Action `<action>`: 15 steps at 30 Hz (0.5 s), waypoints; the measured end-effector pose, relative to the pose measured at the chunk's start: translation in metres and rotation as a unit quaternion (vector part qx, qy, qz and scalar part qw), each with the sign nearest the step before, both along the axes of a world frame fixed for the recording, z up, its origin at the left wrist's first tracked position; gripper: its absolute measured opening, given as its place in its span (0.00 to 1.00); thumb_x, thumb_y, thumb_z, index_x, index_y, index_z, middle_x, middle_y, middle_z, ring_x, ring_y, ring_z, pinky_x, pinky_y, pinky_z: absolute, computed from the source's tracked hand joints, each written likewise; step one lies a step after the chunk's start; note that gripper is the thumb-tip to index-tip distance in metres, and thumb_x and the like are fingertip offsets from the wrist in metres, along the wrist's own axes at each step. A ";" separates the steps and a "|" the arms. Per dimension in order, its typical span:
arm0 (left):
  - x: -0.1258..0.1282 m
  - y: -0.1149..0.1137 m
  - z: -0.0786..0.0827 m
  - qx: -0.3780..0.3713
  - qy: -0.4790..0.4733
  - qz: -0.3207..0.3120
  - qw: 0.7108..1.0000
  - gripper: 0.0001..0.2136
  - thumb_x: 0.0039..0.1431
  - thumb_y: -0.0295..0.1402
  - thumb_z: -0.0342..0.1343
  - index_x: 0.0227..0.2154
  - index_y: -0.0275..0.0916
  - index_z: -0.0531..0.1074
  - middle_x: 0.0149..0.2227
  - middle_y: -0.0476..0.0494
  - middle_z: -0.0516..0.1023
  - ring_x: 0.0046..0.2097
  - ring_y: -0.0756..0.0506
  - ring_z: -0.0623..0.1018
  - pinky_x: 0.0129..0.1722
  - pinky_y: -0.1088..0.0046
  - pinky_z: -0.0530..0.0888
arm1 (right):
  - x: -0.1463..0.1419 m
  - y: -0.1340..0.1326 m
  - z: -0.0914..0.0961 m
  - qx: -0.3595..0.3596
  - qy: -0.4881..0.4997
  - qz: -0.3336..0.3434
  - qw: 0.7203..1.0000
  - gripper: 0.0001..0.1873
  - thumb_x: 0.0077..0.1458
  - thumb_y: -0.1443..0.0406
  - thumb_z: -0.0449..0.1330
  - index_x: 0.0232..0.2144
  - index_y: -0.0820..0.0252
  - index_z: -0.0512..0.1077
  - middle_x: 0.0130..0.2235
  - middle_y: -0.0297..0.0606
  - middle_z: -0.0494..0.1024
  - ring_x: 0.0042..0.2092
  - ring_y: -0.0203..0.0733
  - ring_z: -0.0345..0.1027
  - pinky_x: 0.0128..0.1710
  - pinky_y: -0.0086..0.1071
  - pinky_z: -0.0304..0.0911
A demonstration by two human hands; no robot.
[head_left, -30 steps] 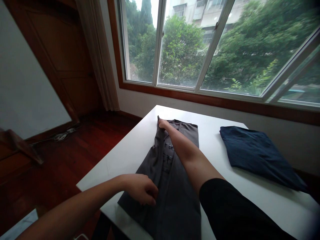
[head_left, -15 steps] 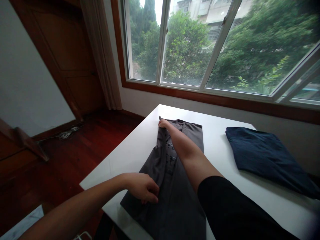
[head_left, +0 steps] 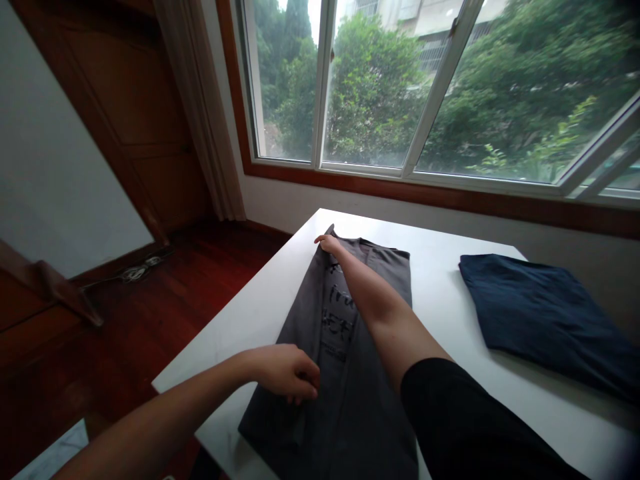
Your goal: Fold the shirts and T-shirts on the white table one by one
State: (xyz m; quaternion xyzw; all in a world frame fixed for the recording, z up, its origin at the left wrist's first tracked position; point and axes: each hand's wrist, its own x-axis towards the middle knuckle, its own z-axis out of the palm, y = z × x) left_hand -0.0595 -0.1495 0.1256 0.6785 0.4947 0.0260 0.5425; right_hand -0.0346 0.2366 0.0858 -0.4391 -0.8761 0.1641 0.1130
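A dark grey T-shirt (head_left: 345, 407) with black lettering lies lengthwise on the white table (head_left: 215, 320), its left side folded inward over the front. At the far left corner, my right hand (head_left: 329, 244) pinches the fabric, and a small tip of cloth sticks up beside it. Closer to me, my left hand (head_left: 293, 373) is closed with curled fingers on the folded left part of the shirt. The cloth between those fingers is mostly hidden. My right forearm crosses over the shirt and covers part of the lettering.
Folded dark navy cloth (head_left: 537, 313) lies on the right side of the table. Beyond the table are a wall and a wide window (head_left: 375, 100). Reddish wooden floor (head_left: 210, 267) shows on the left, with a coiled cable (head_left: 137, 272) near the wall.
The shirt's left side has been drawn straighter and smoother, and more lettering shows. My right hand has shifted slightly farther away with the corner. My left hand has barely moved.
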 end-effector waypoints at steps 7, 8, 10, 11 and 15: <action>0.001 -0.010 0.012 0.052 0.013 -0.028 0.998 0.06 0.62 0.38 0.62 0.39 0.43 0.78 0.31 0.51 0.81 0.34 0.48 0.80 0.32 0.78 0.71 | 0.021 0.022 -0.008 -0.026 0.073 -0.036 0.996 0.19 0.69 0.64 0.53 0.55 0.58 0.79 0.57 0.40 0.79 0.56 0.43 0.72 0.54 0.26 0.62; 0.002 -0.012 0.014 0.055 0.012 -0.036 0.998 0.06 0.62 0.37 0.62 0.39 0.43 0.78 0.31 0.52 0.81 0.34 0.48 0.80 0.32 0.78 0.71 | 0.026 0.024 -0.008 -0.024 0.085 -0.048 0.995 0.19 0.69 0.63 0.53 0.55 0.58 0.79 0.58 0.42 0.79 0.57 0.45 0.71 0.56 0.28 0.61; 0.006 -0.016 0.016 0.063 0.013 -0.049 0.997 0.05 0.63 0.37 0.62 0.38 0.43 0.79 0.30 0.52 0.82 0.34 0.48 0.80 0.33 0.77 0.71 | 0.038 0.027 -0.009 -0.025 0.114 -0.075 0.990 0.19 0.69 0.61 0.54 0.54 0.60 0.80 0.58 0.45 0.79 0.59 0.50 0.70 0.59 0.32 0.61; 0.008 -0.018 0.017 0.068 0.016 -0.055 0.996 0.05 0.63 0.36 0.61 0.37 0.43 0.79 0.30 0.52 0.82 0.34 0.48 0.80 0.33 0.77 0.71 | 0.044 0.028 -0.010 -0.027 0.130 -0.086 0.987 0.19 0.69 0.60 0.54 0.53 0.60 0.80 0.58 0.46 0.79 0.59 0.51 0.70 0.60 0.34 0.60; 0.016 -0.024 0.020 0.087 0.019 -0.070 0.994 0.05 0.64 0.35 0.60 0.38 0.42 0.80 0.28 0.52 0.82 0.33 0.49 0.80 0.32 0.78 0.71 | 0.067 0.022 -0.009 -0.043 0.206 -0.111 0.971 0.20 0.69 0.59 0.54 0.53 0.61 0.80 0.55 0.46 0.80 0.58 0.51 0.72 0.59 0.36 0.61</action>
